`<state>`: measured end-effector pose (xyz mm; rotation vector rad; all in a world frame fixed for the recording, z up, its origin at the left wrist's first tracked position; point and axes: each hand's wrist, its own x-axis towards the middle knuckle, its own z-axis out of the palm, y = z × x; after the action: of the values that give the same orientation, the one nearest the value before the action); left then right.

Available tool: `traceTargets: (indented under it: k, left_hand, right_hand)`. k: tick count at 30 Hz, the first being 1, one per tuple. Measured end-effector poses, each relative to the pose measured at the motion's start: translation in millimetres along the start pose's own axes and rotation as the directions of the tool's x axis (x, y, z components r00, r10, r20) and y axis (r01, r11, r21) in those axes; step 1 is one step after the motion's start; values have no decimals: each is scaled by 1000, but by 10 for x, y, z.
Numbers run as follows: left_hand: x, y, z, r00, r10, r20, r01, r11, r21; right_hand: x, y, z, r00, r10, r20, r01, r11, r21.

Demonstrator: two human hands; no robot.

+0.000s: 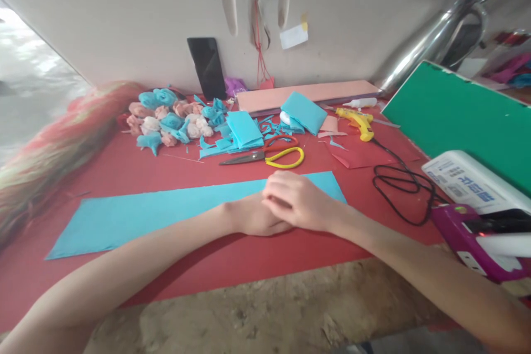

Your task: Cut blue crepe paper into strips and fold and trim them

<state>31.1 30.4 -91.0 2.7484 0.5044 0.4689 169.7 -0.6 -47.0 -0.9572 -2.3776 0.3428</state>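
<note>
A long strip of blue crepe paper lies flat across the red tabletop. My left hand rests low over its right part, its fingers mostly hidden beneath the other hand. Across the left hand lies my right hand, with its fingers curled and closed; whether anything is inside them is hidden. Just beyond the hands sit scissors with one yellow and one red handle, blades pointing left. Behind the scissors are folded blue paper pieces and blue scraps. Rolled paper flowers in blue, pink and white are heaped at the back left.
A yellow glue gun with a looped black cord lies right of the scissors. A green board, white box and purple power strip crowd the right side. Fibre strands lie left; a phone leans against the wall.
</note>
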Motion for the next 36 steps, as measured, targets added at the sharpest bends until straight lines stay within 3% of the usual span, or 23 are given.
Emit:
traceTargets:
  k: [2,4,8,13,17,20,26,36]
  left_hand:
    - [33,-26,-65,962,248,113,-242,968,-61]
    - [69,-46,-116,933,323,161,-316,946,-69]
    - [92,-28,-158,911,324,255,-328,944,-29]
    - [77,10,-196,879,350,322,-364,931,-20]
    - [103,-26,-224,897,360,256,-356,932,-65]
    - [176,-86,-263,908,366,204,-365,930,-47]
    - [414,-129,-385,858,396,328,-433,900,46]
    - [655,-31,-430,812,394,430,-468,881,76]
  right_hand:
    - [-268,202,-144,984,137,-113,-138,990,-2]
    - [-456,361,-204,966,213,-146,-216,976,-2]
    - [-628,536,-199,938,303,-169,-305,952,14]
    - [-656,573,-168,923,351,-159,-353,935,12]
    - [-652,556,-151,915,368,-164,-372,928,10]
    - [-651,554,-139,911,377,-167,-379,925,17]
    - [-652,555,-125,899,397,-186,-397,917,40]
    - [-663,591,-143,840,479,-255,-466,877,113]
